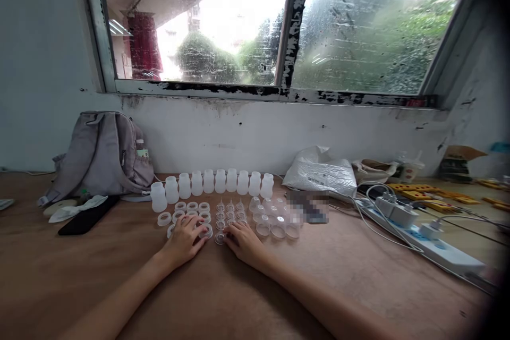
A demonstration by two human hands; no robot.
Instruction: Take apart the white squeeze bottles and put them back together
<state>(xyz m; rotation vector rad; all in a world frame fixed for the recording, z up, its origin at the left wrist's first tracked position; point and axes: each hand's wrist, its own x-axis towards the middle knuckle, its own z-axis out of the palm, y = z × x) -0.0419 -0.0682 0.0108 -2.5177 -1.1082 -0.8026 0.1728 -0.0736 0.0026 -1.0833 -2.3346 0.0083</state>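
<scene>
Ring-shaped translucent white plastic parts (pixel 164 223) lie in a cluster on the brown wood-toned counter (pixel 223 297), near the middle. The left hand (pixel 184 239) rests over them, fingers spread and loosely bent, with no grip evident. Just right of these stand clear teat-shaped pieces with round flanges (pixel 220 216); the right hand (pixel 246 240) is at their near end, fingers bent—whether they grip a piece cannot be told.

Step in hand, as judged: handling or squaring parts within their rows. A lift from here would call for closing the fingers lightly on one piece, clear of its neighbours.

Farther right sit clear domed plastic caps (pixel 279 229); behind everything stands an arc of frosted white waisted bottles (pixel 220 181).

Count: bottles, ten. Rings and teat pieces are partly covered by the hands, and the caps overlap—totals not certain; three caps form their near row.

Surroundings: one grey fabric backpack (pixel 99 154) far left, one silvery plastic bag (pixel 321 172) far right, one long white power strip (pixel 450 255) with three adapters at right.
</scene>
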